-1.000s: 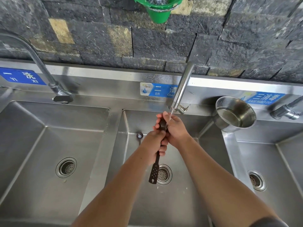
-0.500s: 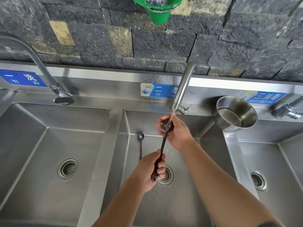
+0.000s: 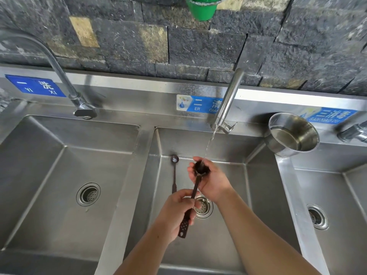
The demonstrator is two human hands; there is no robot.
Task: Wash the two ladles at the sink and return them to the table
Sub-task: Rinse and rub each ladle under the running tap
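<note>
The left hand [image 3: 179, 211] wraps its fingers round the handle of the dark, long-handled ladle [image 3: 200, 169]. Its bowl sits under the steel tap's [image 3: 228, 102] stream, cupped by the right hand's [image 3: 213, 182] curled fingers. Rub the inside and rim while rotating slowly. The 2nd dark ladle [image 3: 174, 175] lies in the middle steel basin [image 3: 258, 195].

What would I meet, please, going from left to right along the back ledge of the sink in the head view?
Left tap → middle tap, running → steel pot holding water → right tap, partly cut off by the picture's edge.
</note>
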